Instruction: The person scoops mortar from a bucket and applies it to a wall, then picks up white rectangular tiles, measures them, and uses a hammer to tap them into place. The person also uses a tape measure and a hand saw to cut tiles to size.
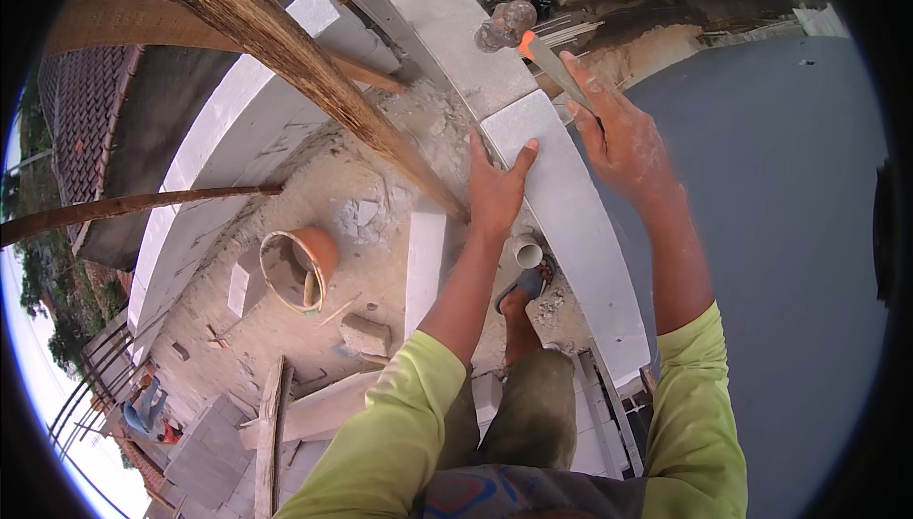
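Observation:
My right hand point(613, 139) is wrapped round the pale handle, orange near the head, of a mallet point(506, 27). The mallet's worn head is at the far block's outer edge; whether it touches is unclear. My left hand point(499, 182) grips the inner side of the nearer white block point(571, 243), thumb on its top face. That block lies end to end with a second white block point(456, 53), a narrow joint between them. A pale pipe end point(528, 253) stands just below my left hand, beside my sandalled foot point(523, 291).
Timber props point(314, 82) slant across the left. An orange bucket point(323, 267), loose blocks point(242, 286) and planks point(276, 424) lie on the dusty floor. A white block wall point(209, 158) curves behind them. A grey surface point(770, 234) spans the right, beyond the blocks.

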Motion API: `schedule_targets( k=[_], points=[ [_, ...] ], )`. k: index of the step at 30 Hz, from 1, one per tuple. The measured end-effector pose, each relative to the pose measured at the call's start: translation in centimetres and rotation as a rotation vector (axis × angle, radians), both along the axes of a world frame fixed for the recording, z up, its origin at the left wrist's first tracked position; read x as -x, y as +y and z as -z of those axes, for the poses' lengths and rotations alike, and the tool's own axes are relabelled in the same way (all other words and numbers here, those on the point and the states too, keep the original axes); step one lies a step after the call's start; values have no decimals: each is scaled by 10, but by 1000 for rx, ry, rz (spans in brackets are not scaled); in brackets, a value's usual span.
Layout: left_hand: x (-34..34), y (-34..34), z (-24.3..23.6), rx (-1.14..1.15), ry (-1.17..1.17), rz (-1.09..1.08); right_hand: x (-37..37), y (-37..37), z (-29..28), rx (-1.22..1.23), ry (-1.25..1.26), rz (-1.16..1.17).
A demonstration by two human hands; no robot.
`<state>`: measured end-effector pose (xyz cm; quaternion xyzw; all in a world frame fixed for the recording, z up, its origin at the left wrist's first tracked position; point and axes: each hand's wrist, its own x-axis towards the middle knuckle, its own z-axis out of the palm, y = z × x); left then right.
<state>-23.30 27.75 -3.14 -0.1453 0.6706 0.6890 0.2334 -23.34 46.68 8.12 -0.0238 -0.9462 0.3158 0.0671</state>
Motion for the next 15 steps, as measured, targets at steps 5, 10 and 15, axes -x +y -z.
schedule_targets(
  k=[5,10,15],
  points=[
    [-52,10,-31,-84,6,107,-81,-4,-9,-54,-167,19],
    [-56,11,-25,-72,44,156,-136,-5,-2,-182,-178,56],
    [-63,13,-24,-189,-32,140,-164,-5,-5,-163,-190,140]
  ],
)
